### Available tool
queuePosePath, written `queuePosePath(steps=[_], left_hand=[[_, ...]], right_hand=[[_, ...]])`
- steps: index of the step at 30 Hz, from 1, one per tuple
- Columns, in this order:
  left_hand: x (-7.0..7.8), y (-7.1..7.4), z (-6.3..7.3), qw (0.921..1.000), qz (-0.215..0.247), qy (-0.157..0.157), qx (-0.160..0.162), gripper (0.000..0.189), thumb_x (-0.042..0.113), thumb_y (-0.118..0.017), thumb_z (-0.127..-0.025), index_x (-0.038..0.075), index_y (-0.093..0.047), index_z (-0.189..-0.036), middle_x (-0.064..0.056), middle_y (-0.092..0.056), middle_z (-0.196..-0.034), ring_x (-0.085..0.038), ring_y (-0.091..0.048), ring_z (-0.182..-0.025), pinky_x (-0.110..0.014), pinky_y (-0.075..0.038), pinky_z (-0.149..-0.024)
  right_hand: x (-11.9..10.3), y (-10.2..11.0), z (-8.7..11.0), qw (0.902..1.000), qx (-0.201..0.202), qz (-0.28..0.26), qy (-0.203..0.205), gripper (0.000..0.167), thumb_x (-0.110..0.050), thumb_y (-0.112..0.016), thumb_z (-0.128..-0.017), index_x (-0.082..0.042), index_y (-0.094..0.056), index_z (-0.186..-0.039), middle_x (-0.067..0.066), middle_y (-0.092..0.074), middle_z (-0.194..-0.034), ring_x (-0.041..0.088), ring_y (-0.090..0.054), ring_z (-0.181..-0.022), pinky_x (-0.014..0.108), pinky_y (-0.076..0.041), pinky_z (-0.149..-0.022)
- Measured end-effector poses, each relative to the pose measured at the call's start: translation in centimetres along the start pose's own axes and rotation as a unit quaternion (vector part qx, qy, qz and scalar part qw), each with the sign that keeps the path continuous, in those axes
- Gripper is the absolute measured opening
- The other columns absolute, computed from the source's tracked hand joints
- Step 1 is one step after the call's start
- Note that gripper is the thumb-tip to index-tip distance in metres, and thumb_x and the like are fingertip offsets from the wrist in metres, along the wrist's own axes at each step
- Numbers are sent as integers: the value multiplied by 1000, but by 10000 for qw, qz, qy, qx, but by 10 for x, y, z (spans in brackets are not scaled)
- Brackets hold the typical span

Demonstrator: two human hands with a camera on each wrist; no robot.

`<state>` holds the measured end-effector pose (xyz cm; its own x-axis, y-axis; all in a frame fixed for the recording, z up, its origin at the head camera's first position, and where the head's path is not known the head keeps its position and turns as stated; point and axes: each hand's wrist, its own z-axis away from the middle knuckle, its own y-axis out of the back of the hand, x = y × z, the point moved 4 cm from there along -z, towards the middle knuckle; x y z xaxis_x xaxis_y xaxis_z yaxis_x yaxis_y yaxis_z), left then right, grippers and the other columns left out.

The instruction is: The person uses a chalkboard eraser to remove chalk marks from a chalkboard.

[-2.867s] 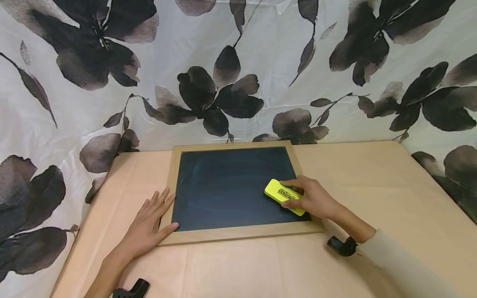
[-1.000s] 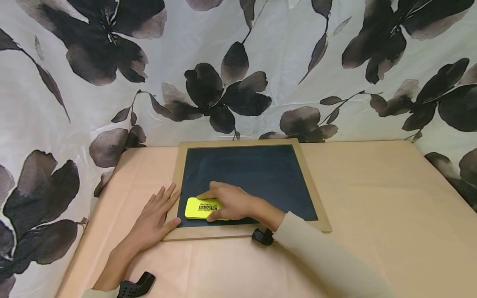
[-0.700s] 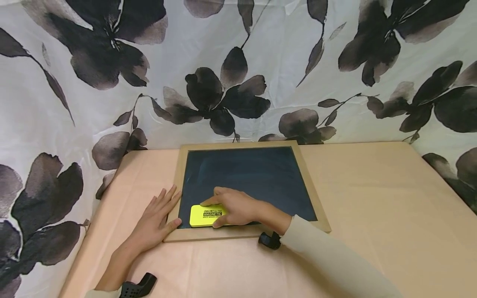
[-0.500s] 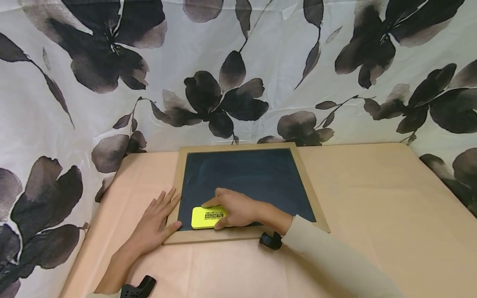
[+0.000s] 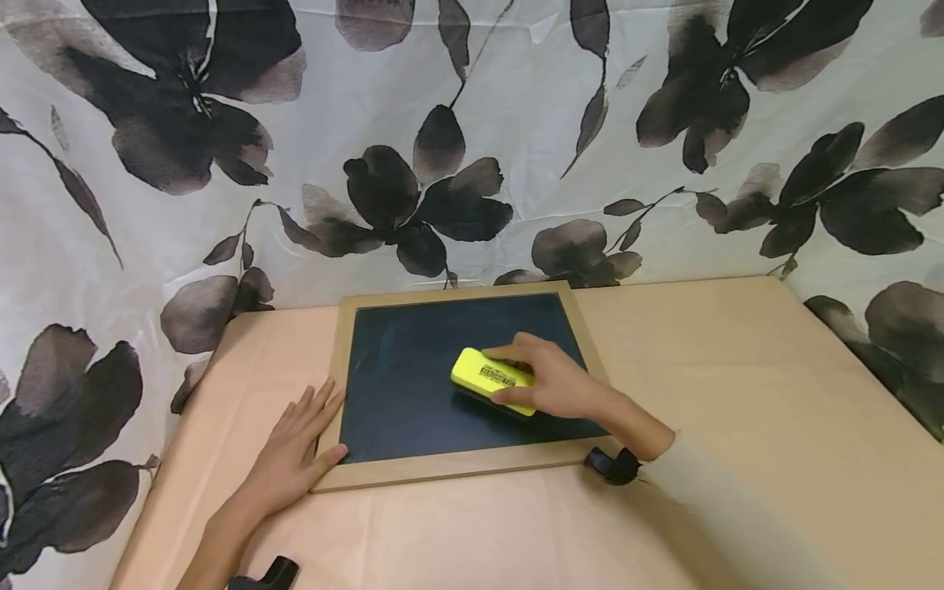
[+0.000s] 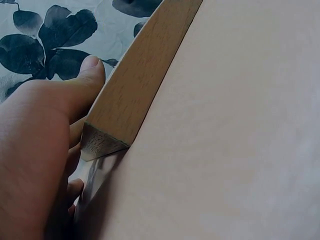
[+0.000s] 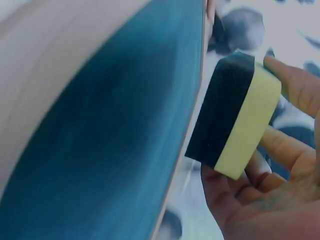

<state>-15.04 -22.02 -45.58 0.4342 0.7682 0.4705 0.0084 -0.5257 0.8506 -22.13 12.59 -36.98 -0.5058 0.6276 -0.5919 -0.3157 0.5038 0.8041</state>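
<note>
A yellow magnetic board eraser (image 5: 483,375) is gripped in my right hand (image 5: 564,378), thumb on one long side and fingers on the other. In the right wrist view a gap shows between the eraser's dark felt (image 7: 220,107) and the board, so it is held off the surface. The small chalkboard (image 5: 398,410) lies on the table under it, dark with faint smears. My left hand (image 5: 288,455) rests with straight fingers along the left side of the wooden frame (image 5: 457,465), thumb over its lower-left corner. The left wrist view shows that frame corner (image 6: 140,75) beside the thumb.
The table (image 5: 708,369) has a pale tan covering. Behind and at both sides hangs a white cloth (image 5: 553,123) with dark flowers. Black wrist cameras sit on both wrists, the right one (image 5: 614,465) near the board's lower edge.
Half a second ago the eraser lay at the board's lower left; my right hand has carried it up and right, tilted, off the surface. My left hand stays on the frame. The head view has shifted slightly.
</note>
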Motion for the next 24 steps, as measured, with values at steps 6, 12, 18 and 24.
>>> queuePosePath(steps=[6,12,18,24], left_hand=[[1,-1,0,10000,52,-35,-5,73,34,-64,-91,13,-30,-152,-13,-19,-157,-43,-12,-141,-56,-6,-112],[0,0,2,10000,87,-8,2,72,32,-64,-91,14,-29,-152,-13,-18,-158,-43,-12,-142,-57,-5,-112],[0,0,2,9999,123,6,-26,72,31,-64,-91,14,-29,-152,-13,-18,-157,-43,-11,-142,-56,-4,-113],[1,0,2,9999,130,33,-48,74,32,-65,-90,14,-30,-152,-13,-18,-157,-44,-12,-141,-57,-5,-112]], right_hand=[[57,37,43,9930,765,12,-898,60,-28,-77,-82,-4,-57,-133,6,-51,-92,23,-48,-83,34,-42,-68],[109,59,86,9768,1234,488,-1681,62,-27,-76,-83,6,-55,-131,12,-51,-87,25,-45,-76,32,-36,-60],[134,66,109,9591,1452,758,-2309,65,-29,-75,-82,11,-53,-129,22,-54,-94,30,-47,-79,32,-36,-60],[145,65,116,9416,1533,968,-2838,70,-34,-71,-84,12,-48,-131,28,-52,-103,34,-49,-82,33,-38,-58]])
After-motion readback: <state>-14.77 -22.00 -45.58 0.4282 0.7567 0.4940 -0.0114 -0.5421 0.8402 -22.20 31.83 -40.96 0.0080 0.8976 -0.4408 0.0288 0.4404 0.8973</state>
